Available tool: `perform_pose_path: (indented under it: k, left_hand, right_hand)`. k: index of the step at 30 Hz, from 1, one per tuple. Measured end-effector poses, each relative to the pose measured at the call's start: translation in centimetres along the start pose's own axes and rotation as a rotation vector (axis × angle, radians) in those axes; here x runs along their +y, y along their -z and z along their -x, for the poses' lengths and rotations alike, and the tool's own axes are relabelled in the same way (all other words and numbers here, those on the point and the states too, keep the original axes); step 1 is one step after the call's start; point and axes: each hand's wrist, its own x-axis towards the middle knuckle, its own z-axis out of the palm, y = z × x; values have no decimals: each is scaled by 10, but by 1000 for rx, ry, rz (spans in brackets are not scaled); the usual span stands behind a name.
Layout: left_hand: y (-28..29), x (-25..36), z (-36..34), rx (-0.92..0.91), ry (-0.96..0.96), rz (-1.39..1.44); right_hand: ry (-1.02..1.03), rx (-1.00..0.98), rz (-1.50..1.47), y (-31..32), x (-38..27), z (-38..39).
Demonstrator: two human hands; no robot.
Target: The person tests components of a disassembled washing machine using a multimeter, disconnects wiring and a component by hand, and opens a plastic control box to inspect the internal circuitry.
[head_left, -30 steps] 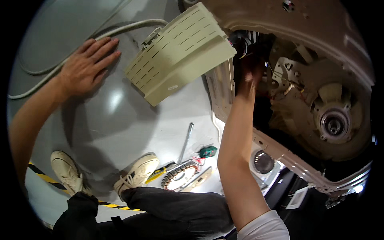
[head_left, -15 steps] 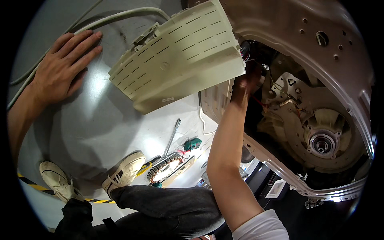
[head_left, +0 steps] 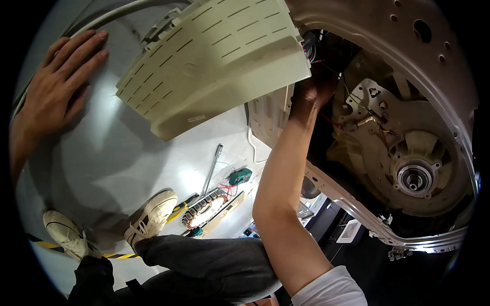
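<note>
My left hand [head_left: 64,76] is held out at the far left with its fingers stretched and nothing in it, beside a pale hose [head_left: 115,11]. My right arm reaches up into the open cabinet of a washing machine [head_left: 367,204]. There, my right hand [head_left: 319,89] is in deep shadow among wires, and its fingers are hidden. Right of that hand is the tub's back [head_left: 352,143], with a metal shaft hub [head_left: 414,179] and a perforated metal bracket [head_left: 368,97]. A cream slotted plastic cover [head_left: 219,76] juts out from the cabinet between my hands.
On the grey floor lie a ring-shaped motor stator [head_left: 204,209], a metal bar-like tool [head_left: 212,168] and a green tool or battery [head_left: 240,176]. A yellow-handled tool [head_left: 176,211] is near my right shoe [head_left: 155,214]. Yellow-black tape [head_left: 120,255] runs behind my shoes.
My left hand has shifted slightly left and up in view. The whole scene has also slid a little, with the cover moving left. My right hand stays inside the cabinet.
</note>
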Motion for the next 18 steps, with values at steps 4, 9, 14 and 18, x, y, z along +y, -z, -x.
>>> perform_pose_path:
  k: [4,9,14,18]
  left_hand:
    - [-3,0,1,-16,4,-24]
    - [-2,1,1,20,-11,-26]
    - [-14,-3,2,48,-31,-104]
    - [-14,-4,8,9,-25,-114]
  right_hand:
    - [2,6,20,3,-1,-3]
    - [-34,-14,11,5,-3,-1]
    - [-76,-50,-26,4,-9,10]
    - [-104,-67,-61,6,-6,13]
